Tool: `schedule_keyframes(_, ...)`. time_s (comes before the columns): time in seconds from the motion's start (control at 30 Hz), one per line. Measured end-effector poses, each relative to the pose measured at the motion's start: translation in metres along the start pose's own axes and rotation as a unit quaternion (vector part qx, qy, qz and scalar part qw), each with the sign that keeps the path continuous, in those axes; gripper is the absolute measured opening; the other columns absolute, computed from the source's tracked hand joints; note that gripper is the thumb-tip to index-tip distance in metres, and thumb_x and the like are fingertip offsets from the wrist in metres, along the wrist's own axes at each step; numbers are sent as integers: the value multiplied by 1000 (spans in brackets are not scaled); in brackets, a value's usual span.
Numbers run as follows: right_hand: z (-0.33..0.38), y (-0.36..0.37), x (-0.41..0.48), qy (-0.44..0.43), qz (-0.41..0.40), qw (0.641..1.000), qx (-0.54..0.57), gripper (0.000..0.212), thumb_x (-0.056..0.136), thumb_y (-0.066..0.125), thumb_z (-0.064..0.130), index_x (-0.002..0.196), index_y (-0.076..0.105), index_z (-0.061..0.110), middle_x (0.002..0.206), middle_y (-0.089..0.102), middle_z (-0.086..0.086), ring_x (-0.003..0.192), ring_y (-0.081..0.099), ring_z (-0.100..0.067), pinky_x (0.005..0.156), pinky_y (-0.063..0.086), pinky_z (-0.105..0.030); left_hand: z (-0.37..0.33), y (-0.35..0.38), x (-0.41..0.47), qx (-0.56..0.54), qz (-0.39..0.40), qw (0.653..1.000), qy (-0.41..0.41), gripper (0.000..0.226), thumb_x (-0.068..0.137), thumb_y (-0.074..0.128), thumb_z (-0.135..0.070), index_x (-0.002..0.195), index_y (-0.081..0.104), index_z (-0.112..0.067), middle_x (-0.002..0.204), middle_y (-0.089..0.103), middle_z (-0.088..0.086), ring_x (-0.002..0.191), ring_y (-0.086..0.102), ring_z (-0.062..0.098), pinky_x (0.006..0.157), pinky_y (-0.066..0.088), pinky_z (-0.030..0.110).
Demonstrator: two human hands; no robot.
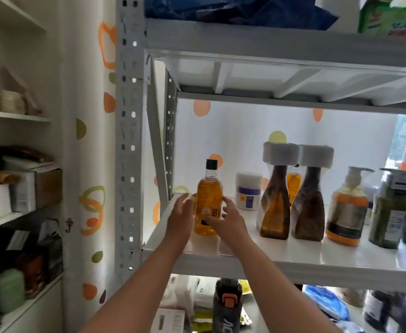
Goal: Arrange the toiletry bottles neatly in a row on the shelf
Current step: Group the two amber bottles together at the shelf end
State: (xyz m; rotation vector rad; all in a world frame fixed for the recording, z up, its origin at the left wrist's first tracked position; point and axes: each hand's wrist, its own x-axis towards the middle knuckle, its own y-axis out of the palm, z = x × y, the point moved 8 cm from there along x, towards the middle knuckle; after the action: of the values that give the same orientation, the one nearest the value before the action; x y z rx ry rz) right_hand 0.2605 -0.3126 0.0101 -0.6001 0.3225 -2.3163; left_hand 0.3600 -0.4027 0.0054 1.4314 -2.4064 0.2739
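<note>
An amber bottle with a black cap (209, 188) stands upright at the left end of the white shelf (293, 254). My right hand (228, 218) grips its lower front. My left hand (181, 216) is beside its left side, fingers spread, touching or nearly touching it. To the right stand a white jar (248, 189), two brown bottles with foam-wrapped tops (276, 200) (309, 203), an orange pump bottle (347, 212) and a green pump bottle (390, 212). A smaller amber bottle (293, 186) is partly hidden behind the brown ones.
A grey perforated upright (130, 140) bounds the shelf on the left. The shelf above (269, 42) holds a blue bag and a green box. Below are a dark bottle with an orange latch (227, 306) and packets. White wall shelves (16, 116) at far left hold boxes.
</note>
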Motion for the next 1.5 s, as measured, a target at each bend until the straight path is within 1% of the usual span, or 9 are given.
schedule_keyframes(0.1, -2, 5, -1, 0, -17, 1000, -4, 64, 87, 64, 32, 142, 32, 25, 128, 58, -2, 113, 58, -20, 88, 47, -27, 7, 13, -1, -1, 86, 996, -21, 30, 99, 28, -42, 101, 58, -39, 104, 65, -5, 98, 61, 10, 89, 48, 34)
schedule_keyframes(0.17, -2, 4, -2, -7, -39, 999, -15, 57, 85, 66, 34, 136, 42, 25, 121, 62, -1, 109, 61, -19, 88, 48, -28, 10, 13, 0, 15, 87, 996, -29, 34, 95, 27, -49, 100, 59, -40, 106, 67, -2, 98, 62, 11, 93, 49, 37)
schedule_keyframes(0.3, 1, 16, -1, -27, -32, 997, -71, 38, 77, 71, 39, 112, 64, 28, 106, 71, 2, 98, 65, -16, 86, 52, -30, 8, -4, 0, 42, -12, 999, -25, 41, 93, 26, -44, 94, 61, -23, 91, 66, 4, 90, 62, 20, 91, 49, 47)
schedule_keyframes(0.4, 9, 28, -2, -49, -29, 993, -102, 30, 78, 68, 39, 106, 69, 26, 101, 72, 0, 94, 65, -18, 82, 50, -29, 1, -16, -3, 67, -76, 995, -8, 33, 100, 25, -29, 80, 51, -26, 80, 57, 0, 85, 57, 22, 89, 47, 45)
schedule_keyframes(0.6, 12, 35, -2, -83, -10, 992, -98, 35, 80, 70, 25, 115, 66, 24, 109, 71, 0, 100, 65, -15, 82, 47, -20, 3, -23, -4, 67, -111, 991, -11, 40, 101, 20, -29, 112, 54, -11, 112, 62, 13, 106, 57, 28, 97, 43, 42)
schedule_keyframes(0.73, 12, 33, -3, -92, -12, 992, -88, 31, 80, 70, 23, 112, 68, 24, 106, 72, 0, 97, 66, -13, 79, 45, -18, 7, -23, 0, 58, -111, 992, -26, 39, 102, 19, -31, 100, 54, -12, 108, 63, 14, 95, 56, 24, 89, 43, 37)
schedule_keyframes(0.9, 15, 36, -5, -98, -19, 990, -100, 37, 81, 71, 26, 117, 65, 23, 111, 70, -2, 100, 66, -16, 77, 41, -14, 19, -20, 6, -8, -92, 994, -64, 48, 101, 18, -41, 125, 52, -18, 122, 61, 8, 111, 57, 24, 101, 44, 43)
schedule_keyframes(1.27, 16, 39, -9, -112, -1, 987, -112, 39, 89, 63, 24, 127, 58, 19, 118, 67, -4, 106, 65, -19, 93, 48, -27, 1, -23, -6, 41, -111, 993, 9, 33, 102, 22, -28, 117, 51, -25, 102, 55, -5, 82, 52, 6, 71, 37, 21)
schedule_keyframes(1.5, 15, 39, -7, -104, -10, 984, -146, 49, 89, 60, 30, 135, 51, 17, 118, 67, -7, 105, 64, -21, 91, 48, -26, 4, -19, -5, 63, -101, 993, 15, 42, 102, 21, -32, 131, 48, -18, 124, 59, 5, 110, 55, 21, 90, 40, 29)
